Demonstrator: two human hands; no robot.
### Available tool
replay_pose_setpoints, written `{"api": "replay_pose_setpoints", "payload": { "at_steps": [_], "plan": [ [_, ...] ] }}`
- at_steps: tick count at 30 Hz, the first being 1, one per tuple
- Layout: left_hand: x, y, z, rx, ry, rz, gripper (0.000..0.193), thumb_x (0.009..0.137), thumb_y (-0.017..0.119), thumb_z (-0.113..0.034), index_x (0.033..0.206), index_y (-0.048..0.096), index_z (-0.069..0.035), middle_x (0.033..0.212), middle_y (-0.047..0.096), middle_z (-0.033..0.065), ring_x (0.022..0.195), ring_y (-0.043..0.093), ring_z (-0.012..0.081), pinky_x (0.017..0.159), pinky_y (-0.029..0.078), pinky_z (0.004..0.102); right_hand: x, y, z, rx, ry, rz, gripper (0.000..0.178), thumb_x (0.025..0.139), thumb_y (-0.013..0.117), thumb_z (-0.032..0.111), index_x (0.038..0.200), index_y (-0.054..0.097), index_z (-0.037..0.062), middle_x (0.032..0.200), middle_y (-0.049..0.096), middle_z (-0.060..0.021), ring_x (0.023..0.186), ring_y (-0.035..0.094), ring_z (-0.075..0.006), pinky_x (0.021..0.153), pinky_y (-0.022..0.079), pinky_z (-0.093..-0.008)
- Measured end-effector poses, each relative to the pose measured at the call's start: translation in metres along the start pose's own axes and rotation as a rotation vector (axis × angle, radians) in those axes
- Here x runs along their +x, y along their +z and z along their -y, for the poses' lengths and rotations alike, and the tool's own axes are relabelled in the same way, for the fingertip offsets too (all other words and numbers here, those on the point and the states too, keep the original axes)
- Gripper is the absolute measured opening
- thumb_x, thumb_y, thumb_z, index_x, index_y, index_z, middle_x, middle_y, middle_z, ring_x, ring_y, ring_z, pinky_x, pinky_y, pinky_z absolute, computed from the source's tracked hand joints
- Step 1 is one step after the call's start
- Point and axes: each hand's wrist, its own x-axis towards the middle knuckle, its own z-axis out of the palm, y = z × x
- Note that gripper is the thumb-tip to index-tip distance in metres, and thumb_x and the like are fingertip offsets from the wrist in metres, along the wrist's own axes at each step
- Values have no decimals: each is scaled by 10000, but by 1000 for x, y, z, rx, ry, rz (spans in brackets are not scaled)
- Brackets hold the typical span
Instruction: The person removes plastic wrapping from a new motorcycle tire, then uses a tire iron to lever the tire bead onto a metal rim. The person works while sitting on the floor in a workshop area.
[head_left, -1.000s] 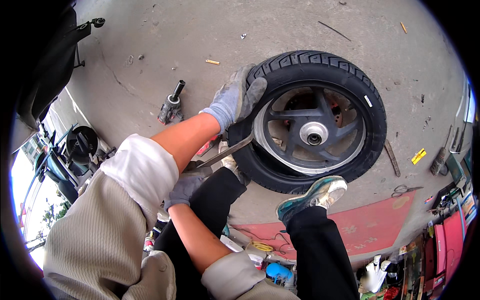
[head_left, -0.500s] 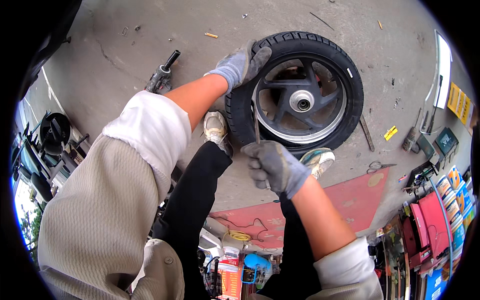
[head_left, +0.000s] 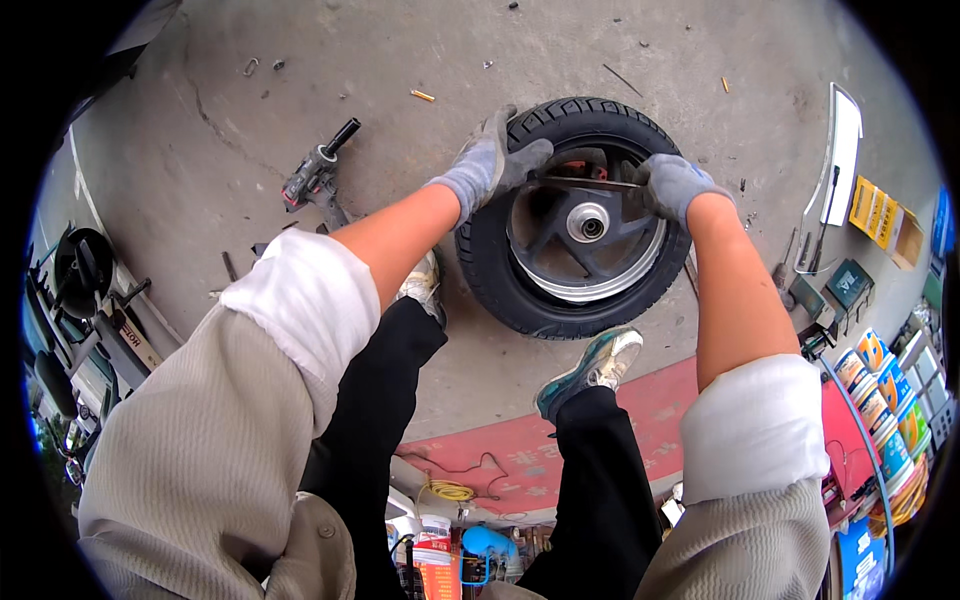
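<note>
A black motorcycle tire (head_left: 487,275) surrounds a dark five-spoked wheel (head_left: 590,265) with a silver rim edge, lying on the concrete. My left hand (head_left: 487,165), in a grey glove, grips the tire's upper left side, with the thumb reaching toward the rim. My right hand (head_left: 680,187), also gloved, is closed round one end of a flat metal tire lever (head_left: 590,184). That lever lies across the upper part of the wheel, its far end close to my left thumb. What its tip touches I cannot make out.
A cordless impact wrench (head_left: 318,180) lies left of the tire. My shoes (head_left: 600,365) are at its near side. To the right are an open yellow carton (head_left: 885,222), screwdrivers and a green box (head_left: 850,283). A red mat (head_left: 540,440) lies behind my feet.
My right hand has swung the lever from the wheel's near left side up and across to its upper right. The left hand stays on the tire. My right foot has shifted toward me.
</note>
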Motion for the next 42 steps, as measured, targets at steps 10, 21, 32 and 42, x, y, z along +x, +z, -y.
{"api": "replay_pose_setpoints", "payload": {
  "at_steps": [10,21,32,42],
  "plan": [
    [-64,4,59,-834,-295,249,529,906,792,-274,1330,621,-8,1117,723,64,1068,663,168,964,537,348,-61,164,-42,378,41,-287,418,1000,567,478,1019,748,102,914,720,-218,903,691,-427,781,544,-485],
    [-83,1,75,-866,-179,402,611,915,763,-310,1424,529,-65,1244,675,86,1145,655,198,1006,534,354,-74,184,-5,291,-14,-288,389,1005,564,442,954,721,89,902,710,-229,887,684,-446,785,545,-521],
    [-54,-5,67,-758,-256,403,561,964,692,-379,1391,566,-37,1250,689,92,1120,673,191,999,543,351,-49,168,-13,256,-105,-262,363,992,576,404,982,731,75,965,713,-219,945,677,-434,819,545,-497],
    [-45,-7,55,-784,-223,341,545,878,800,-300,1336,621,-64,1148,709,72,965,699,175,882,597,353,-40,167,-16,177,-201,-339,377,1013,552,413,922,702,78,851,702,-231,842,685,-447,747,550,-526]
  ]
}}
